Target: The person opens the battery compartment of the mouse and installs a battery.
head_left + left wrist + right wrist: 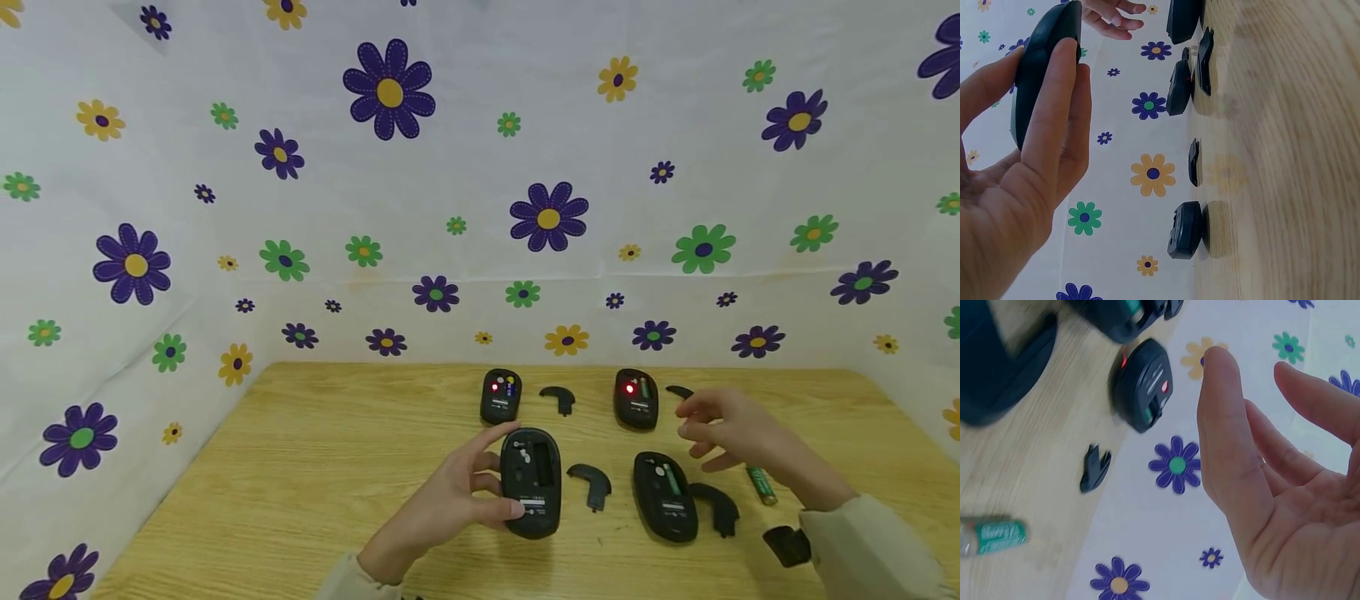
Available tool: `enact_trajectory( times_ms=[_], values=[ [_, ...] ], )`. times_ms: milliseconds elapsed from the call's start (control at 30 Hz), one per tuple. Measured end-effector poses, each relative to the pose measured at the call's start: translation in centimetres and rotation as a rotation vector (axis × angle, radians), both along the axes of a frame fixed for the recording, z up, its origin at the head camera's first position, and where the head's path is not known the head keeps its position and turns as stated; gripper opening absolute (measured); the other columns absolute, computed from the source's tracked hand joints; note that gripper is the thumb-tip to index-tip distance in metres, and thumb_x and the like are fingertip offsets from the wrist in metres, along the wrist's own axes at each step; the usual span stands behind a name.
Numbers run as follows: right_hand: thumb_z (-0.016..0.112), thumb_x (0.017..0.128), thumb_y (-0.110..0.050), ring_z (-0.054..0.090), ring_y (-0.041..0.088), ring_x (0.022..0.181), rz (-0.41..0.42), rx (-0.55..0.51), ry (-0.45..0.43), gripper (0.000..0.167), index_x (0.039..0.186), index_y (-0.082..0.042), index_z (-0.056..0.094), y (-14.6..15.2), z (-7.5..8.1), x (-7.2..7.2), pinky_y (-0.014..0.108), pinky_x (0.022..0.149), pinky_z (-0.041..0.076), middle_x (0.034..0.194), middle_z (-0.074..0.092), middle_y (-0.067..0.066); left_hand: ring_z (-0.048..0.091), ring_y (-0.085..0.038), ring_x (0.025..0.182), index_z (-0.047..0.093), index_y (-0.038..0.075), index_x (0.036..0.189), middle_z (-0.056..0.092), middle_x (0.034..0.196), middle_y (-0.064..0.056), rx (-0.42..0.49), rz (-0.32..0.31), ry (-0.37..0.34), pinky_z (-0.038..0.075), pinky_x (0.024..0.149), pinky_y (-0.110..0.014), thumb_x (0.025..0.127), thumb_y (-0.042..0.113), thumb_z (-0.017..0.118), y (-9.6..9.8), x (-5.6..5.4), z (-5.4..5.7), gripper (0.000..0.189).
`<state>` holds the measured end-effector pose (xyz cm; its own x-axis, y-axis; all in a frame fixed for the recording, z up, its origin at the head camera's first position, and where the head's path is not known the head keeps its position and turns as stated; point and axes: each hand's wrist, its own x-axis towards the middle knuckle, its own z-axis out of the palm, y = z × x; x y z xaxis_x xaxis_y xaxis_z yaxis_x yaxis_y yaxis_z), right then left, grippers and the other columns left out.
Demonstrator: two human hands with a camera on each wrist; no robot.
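Note:
In the head view my left hand (453, 500) grips a black computer mouse (543, 521) by its sides, thumb on the underside, which faces the camera with a dark, bare battery slot. The left wrist view has this mouse (1035, 75) raised above the table between thumb and fingers. My right hand (731, 433) hovers at the right with bent fingers. Nothing lies between its thumb and fingers in the right wrist view (1297, 506). Below it are a green AA battery (761, 485) and an upturned mouse (666, 500) with a green battery in its slot.
Curved black battery covers lie beside the mice: one front middle (592, 485), another front right (718, 508). Behind are two upturned mice, left (501, 398) and right (636, 402), with red lights lit. A small black piece (787, 546) is near the right sleeve. Flowered cloth backs the table.

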<state>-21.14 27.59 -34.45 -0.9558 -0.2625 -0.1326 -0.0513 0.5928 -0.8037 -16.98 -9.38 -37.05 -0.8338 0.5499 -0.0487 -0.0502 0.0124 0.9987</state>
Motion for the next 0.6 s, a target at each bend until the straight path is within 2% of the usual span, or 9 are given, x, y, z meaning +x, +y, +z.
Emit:
enact_trajectory(
  times_ms=[200, 600],
  values=[
    [0.056, 0.102, -0.003, 0.068, 0.030, 0.082, -0.022, -0.001, -0.039, 0.038, 0.125, 0.024, 0.044, 2.5, -0.5, 0.3, 0.041, 0.065, 0.063, 0.105, 0.064, 0.023, 0.065, -0.022, 0.092, 0.035, 0.012, 0.158, 0.061, 0.115, -0.016, -0.002, -0.005, -0.009, 0.063, 0.075, -0.043, 0.084, -0.007, 0.071, 0.3, 0.0, -0.1, 0.084],
    [0.053, 0.103, -0.004, 0.066, 0.024, 0.078, -0.052, 0.009, -0.103, 0.042, 0.127, 0.027, 0.038, 5.5, -0.6, 0.9, 0.040, 0.067, 0.063, 0.103, 0.066, 0.015, 0.066, -0.022, 0.092, 0.036, 0.013, 0.157, 0.061, 0.115, -0.016, 0.002, -0.003, -0.019, 0.063, 0.075, -0.043, 0.084, -0.007, 0.071, 0.6, 0.0, -0.1, 0.084]
  ],
)
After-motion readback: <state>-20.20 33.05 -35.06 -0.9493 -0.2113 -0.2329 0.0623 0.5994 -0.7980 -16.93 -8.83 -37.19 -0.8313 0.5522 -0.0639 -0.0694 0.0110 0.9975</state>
